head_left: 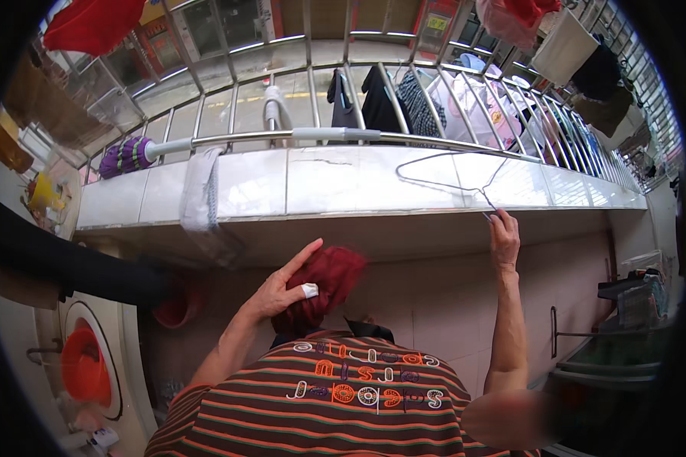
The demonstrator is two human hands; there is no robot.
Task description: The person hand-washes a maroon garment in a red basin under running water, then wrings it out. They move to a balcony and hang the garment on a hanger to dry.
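My left hand (283,288) holds a bunched dark red cloth (334,280) in front of my chest; its index finger points up and a white wrap is on one finger. My right hand (504,240), on the right, grips the hook of a wire clothes hanger (443,184). The hanger's body reaches over the white tiled ledge (240,185) towards the railing. The lower part of the cloth is partly hidden by my left hand.
A metal pole with a purple striped mop head (127,157) lies along the railing. A whitish cloth (201,194) hangs over the ledge. Clothes (377,103) hang beyond the bars. At lower left, an orange-red basin (83,365) sits in a sink (114,377).
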